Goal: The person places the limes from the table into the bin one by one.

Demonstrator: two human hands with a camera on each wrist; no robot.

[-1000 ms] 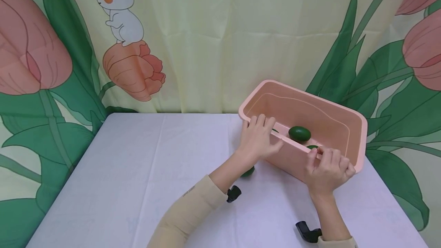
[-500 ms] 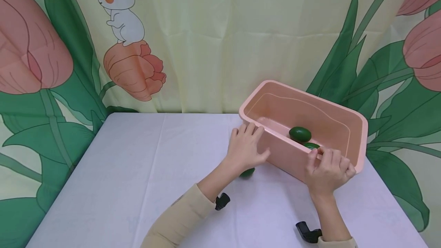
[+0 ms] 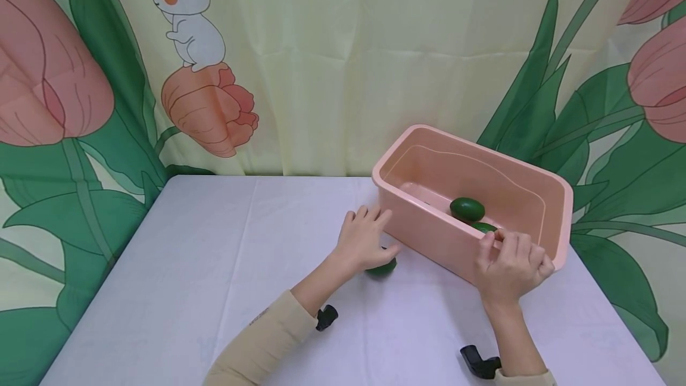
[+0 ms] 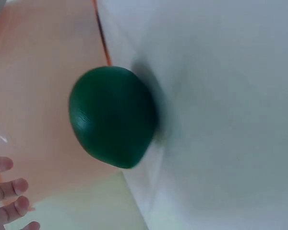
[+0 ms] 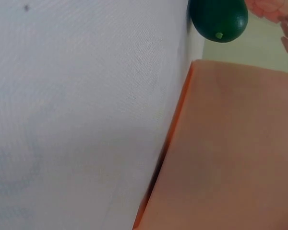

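A pink plastic bin [image 3: 429, 222] stands at the right of the table, with two smooth dark green avocado-like fruits inside; one fruit [image 3: 467, 209] shows well, the other is partly behind the front wall. My right hand [image 3: 511, 264] grips the bin's near rim toward its right corner, fingers curled over it. A third green fruit [image 4: 113, 117] lies on the table outside the bin, partly covered by my left hand [image 3: 361, 240] in the head view. That left hand hovers with spread fingers and holds nothing. The left wrist view shows its fingertips [image 4: 20, 186] apart from the fruit.
A white cloth covers the table [image 3: 278, 255]. Behind it hangs a curtain [image 3: 321, 76] printed with tulips, a rabbit and a carrot. Black wrist mounts [image 3: 481, 362] stick out from both forearms. The bin's back side stands close to the curtain.
My left hand has let go of the bin's near rim and moved left and toward me, over the fruit on the table. My right hand keeps its hold on the rim.
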